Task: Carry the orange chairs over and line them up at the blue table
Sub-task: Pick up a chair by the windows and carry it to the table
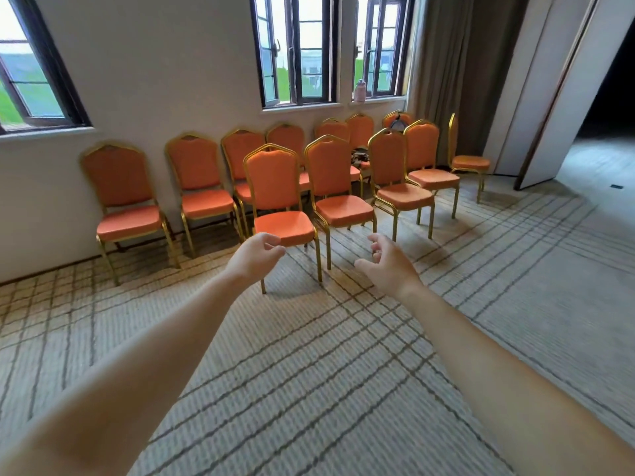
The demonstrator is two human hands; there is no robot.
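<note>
Over the striped carpet [309, 372], two bare forearms stretch forward, side by side. The left hand [256, 255] hangs with its fingers loosely curled and the thumb apart from them, gripping nothing. The right hand [388, 266] is the same: fingers bent and spread, thumb out to the side, nothing held.

Just beyond the hands stands the nearest orange chair [285, 226], upright on its gold frame and facing the person. The left hand overlaps the front edge of its seat, though whether it touches cannot be told. The right hand is off the seat's right front corner, below the gap between this chair and the second chair [343, 209].

The second chair, a third chair [403, 195] and a fourth chair [433, 178] run in a slanted front row to the right, close together. Behind them, a back row of chairs [206, 202] lines the wall under the windows. One lone chair [470, 162] stands side-on near the curtain [443, 63]. A bottle [359, 90] sits on the windowsill.
</note>
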